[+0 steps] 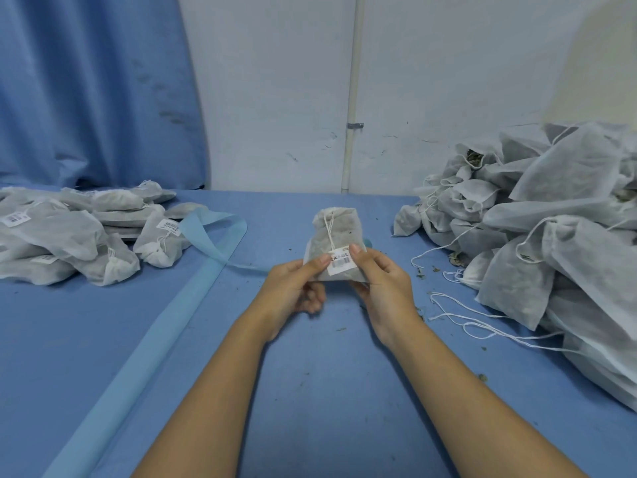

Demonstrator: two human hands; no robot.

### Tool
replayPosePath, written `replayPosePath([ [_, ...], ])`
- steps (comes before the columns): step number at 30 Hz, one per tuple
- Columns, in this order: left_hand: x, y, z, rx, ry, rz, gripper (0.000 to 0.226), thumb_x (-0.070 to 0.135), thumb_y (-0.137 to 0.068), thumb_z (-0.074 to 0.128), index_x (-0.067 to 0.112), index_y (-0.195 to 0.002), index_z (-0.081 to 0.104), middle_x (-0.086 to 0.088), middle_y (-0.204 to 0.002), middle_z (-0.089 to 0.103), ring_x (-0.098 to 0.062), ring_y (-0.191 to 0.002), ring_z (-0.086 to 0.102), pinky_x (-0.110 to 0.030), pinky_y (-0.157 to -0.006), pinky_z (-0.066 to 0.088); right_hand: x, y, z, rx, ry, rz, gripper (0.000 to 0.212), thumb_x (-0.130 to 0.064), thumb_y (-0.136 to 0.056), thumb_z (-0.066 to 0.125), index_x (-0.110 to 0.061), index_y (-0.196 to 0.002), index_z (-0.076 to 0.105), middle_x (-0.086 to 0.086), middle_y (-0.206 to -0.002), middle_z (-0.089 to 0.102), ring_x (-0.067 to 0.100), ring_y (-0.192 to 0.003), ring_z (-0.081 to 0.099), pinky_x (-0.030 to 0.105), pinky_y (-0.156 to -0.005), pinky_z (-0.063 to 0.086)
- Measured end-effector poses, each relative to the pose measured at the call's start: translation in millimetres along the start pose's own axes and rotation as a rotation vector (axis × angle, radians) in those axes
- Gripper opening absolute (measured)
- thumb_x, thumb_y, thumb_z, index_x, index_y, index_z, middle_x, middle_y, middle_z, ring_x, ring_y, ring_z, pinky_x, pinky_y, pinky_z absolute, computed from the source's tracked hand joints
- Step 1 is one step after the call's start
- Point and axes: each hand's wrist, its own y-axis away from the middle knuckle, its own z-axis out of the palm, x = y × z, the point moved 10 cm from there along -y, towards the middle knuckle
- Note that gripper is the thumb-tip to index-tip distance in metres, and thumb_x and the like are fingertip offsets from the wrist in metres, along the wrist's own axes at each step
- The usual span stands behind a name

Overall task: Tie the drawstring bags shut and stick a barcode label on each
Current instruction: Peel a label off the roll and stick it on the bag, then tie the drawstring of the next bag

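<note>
Drawstring bag (341,222), white non-woven and filled with dark dried matter, held upright above the middle of the table (310,391), its neck drawn in and its white drawstring (329,232) hanging down the front face. A barcode label (341,263) lies on the lower front of the bag, slightly tilted; whether it is fully stuck down cannot be told from this view. The left hand (293,288) grips the bag's lower left corner, thumb on the front just beside the label, fingers curled behind. The right hand (382,281) grips the lower right corner, thumb tip on the label's upper right edge, fingers behind the bag. A light-blue strip (193,298) runs from the near left across the table and loops at the far side, left of the bag. On the far left lies a heap of labelled bags (69,236); on the right, a taller heap of open bags (551,219) with loose strings (482,327) trailing over the table. Small plant crumbs (418,274) are scattered near the right heap. Behind stand a blue curtain (96,91), a white wall (275,81) and a vertical pipe (353,98)
</note>
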Motion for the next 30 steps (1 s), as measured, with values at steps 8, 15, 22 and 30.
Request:
replayPosePath([
  [8,38,1,-51,0.2,0.877,0.275,0.08,0.01,-0.087,0.06,0.01,-0.151,0.013,0.004,-0.153,0.031,-0.014,-0.125,0.052,-0.038,-0.083,0.056,10,-2,-12,0.043,0.09,0.087,0.006,-0.022,-0.085,0.071,-0.016,-0.087,0.07,-0.003,-0.077,0.061,0.007,-0.07,0.057,0.015,-0.061,0.05],
  [15,35,3,-18,0.126,0.415,0.217,0.044,0.012,-0.096,0.052,0.008,-0.138,0.042,0.005,-0.12,0.067,-0.018,-0.103,0.068,-0.03,-0.084,0.054,8,-5,-16,0.069,0.03,0.072,0.012,-0.003,-0.09,0.06,-0.011,-0.088,0.069,0.002,-0.074,0.063,0.008,-0.064,0.058,0.016,-0.058,0.051],
  [22,40,1,38,0.044,0.045,0.21,0.021,0.011,-0.097,0.047,0.014,-0.111,0.063,0.004,-0.091,0.075,-0.011,-0.071,0.07,-0.014,-0.06,0.05,-20,-21,-62,0.375,-0.062,-0.034,0.038,0.006,-0.09,0.047,-0.008,-0.125,0.053,0.012,-0.108,0.056,0.008,-0.071,0.06,0.018,-0.069,0.051],
  [30,44,-19,74,0.025,0.021,0.202,0.025,0.005,-0.097,0.043,0.014,-0.097,0.066,0.004,-0.075,0.073,-0.007,-0.057,0.066,-0.013,-0.052,0.044,-52,-53,-103,0.453,-0.176,-0.099,0.043,0.005,-0.09,0.046,-0.01,-0.13,0.051,-0.003,-0.08,0.052,0.005,-0.068,0.05,0.012,-0.06,0.044],
])
